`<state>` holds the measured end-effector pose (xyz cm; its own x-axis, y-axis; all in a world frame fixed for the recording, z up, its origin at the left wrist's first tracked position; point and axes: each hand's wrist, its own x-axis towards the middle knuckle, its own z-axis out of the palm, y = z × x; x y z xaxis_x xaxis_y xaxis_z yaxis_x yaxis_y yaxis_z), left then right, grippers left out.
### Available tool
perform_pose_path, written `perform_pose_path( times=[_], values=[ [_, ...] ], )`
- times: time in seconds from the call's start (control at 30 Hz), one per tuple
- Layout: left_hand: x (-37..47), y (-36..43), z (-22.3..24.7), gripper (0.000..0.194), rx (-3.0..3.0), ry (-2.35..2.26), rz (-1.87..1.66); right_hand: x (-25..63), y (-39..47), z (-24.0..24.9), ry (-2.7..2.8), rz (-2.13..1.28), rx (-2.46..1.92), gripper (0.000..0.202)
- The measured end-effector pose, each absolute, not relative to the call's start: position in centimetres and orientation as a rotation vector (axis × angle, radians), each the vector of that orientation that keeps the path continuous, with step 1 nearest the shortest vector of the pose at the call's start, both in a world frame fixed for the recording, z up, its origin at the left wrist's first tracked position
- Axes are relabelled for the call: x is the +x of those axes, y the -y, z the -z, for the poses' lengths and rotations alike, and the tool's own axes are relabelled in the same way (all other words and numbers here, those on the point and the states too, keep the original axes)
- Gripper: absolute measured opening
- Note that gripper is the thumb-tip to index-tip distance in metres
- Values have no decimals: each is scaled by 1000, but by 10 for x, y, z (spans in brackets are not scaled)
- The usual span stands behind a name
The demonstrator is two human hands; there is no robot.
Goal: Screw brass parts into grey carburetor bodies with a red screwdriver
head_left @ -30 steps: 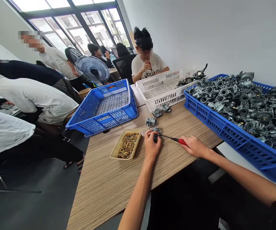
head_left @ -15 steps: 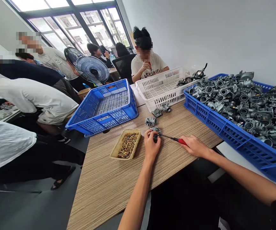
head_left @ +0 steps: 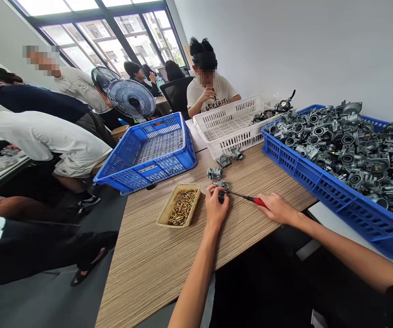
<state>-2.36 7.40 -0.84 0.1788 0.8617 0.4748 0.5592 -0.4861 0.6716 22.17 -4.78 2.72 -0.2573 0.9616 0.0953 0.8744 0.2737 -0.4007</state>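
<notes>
My left hand (head_left: 216,204) is closed around a small grey metal carburetor (head_left: 221,185) and keeps it on the wooden table. In my right hand (head_left: 278,208) is a screwdriver (head_left: 249,198) with a red handle and a dark shaft. It lies nearly level, its tip reaching the side of the carburetor; my left fingers partly hide the contact. A second carburetor (head_left: 214,173) rests just beyond, and other carburetor parts (head_left: 229,157) lie farther back. Left of my left hand stands a yellowish tray (head_left: 162,220) full of small brass pieces (head_left: 184,206).
A blue crate (head_left: 333,200) heaped with carburetors stands at the right. Another blue crate (head_left: 148,175) is at the far left edge of the table (head_left: 148,273), beside a white crate (head_left: 228,145). A co-worker (head_left: 213,91) sits behind it. More people and a fan (head_left: 131,99) are at left.
My hands, the carburetor and the screwdriver look unmoved. At the left, a person in dark trousers has shifted toward the picture's left edge, and others there have moved slightly.
</notes>
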Motion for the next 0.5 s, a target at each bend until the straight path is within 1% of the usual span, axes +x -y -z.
perform_pose_path(
  times=[0.5],
  values=[
    [-25, -74, 7, 15, 2128, -1329, -1214, 222, 48, -25, 2227, -393, -1663, 13]
  ],
)
